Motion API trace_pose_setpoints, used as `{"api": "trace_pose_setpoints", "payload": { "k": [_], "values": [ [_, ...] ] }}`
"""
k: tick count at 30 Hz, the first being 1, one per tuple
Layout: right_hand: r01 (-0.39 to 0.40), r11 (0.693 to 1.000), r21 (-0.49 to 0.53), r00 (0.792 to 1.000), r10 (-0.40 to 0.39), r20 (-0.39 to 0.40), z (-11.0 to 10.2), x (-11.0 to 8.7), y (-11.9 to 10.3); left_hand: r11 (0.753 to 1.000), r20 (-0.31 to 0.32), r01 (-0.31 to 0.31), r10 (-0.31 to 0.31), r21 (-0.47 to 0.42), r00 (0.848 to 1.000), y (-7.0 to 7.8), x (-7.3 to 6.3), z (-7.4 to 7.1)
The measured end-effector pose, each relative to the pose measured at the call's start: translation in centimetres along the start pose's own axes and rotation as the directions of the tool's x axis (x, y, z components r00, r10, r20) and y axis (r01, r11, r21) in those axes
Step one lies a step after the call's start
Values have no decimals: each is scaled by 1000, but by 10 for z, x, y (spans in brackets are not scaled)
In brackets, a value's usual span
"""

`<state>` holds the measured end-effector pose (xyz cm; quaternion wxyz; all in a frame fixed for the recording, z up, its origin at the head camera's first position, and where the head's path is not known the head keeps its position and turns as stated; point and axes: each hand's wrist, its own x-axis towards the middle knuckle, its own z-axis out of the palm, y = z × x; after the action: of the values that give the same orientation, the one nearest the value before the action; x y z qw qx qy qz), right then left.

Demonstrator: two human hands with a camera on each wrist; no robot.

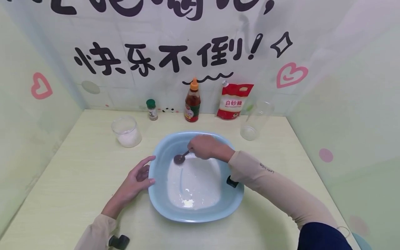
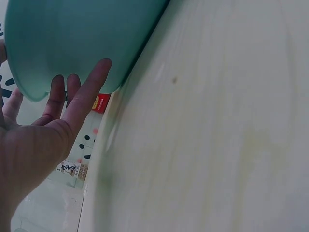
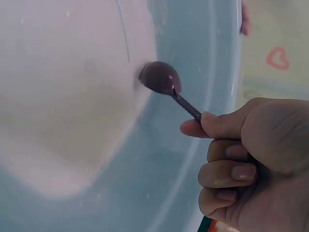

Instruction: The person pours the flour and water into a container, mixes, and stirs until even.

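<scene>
A light-blue basin (image 1: 195, 217) stands on the table with a white, shiny liquid (image 1: 197, 180) in its bottom. Over its far left part, my right hand (image 1: 204, 146) pinches a small dark spoon (image 1: 179, 159) by the handle between thumb and forefinger. In the right wrist view, the round bowl of the spoon (image 3: 161, 78) is at the edge of the liquid, and the other fingers curl into the palm. My left hand (image 1: 137, 180) rests against the basin's left side. In the left wrist view its fingers (image 2: 87, 99) spread loosely along the basin's outer wall.
Behind the basin stand a green-capped shaker (image 1: 152, 110), a sauce bottle with an orange cap (image 1: 192, 106) and a red-and-white sugar pouch (image 1: 232, 102). A glass with white contents (image 1: 128, 133) is at back left, a tall clear glass (image 1: 253, 123) at back right. Walls enclose the table.
</scene>
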<state>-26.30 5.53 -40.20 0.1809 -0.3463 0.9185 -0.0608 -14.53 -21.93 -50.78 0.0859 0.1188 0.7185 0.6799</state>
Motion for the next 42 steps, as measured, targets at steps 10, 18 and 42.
{"api": "trace_pose_setpoints", "payload": {
  "k": [10, 18, 42],
  "values": [
    [85, 996, 21, 984, -88, 157, 14, -18, -30, 1000, 3, -9, 9, 0, 1000, 2, 0, 0],
    [44, 998, 55, 941, -60, 334, 15, -41, -27, 1000, 13, 17, -17, 11, 1000, 1, -1, -3],
    [27, 1000, -16, 999, -27, 29, -1, -2, 1, 1000, 30, -14, 15, -5, 999, 0, 0, -1]
  ]
}}
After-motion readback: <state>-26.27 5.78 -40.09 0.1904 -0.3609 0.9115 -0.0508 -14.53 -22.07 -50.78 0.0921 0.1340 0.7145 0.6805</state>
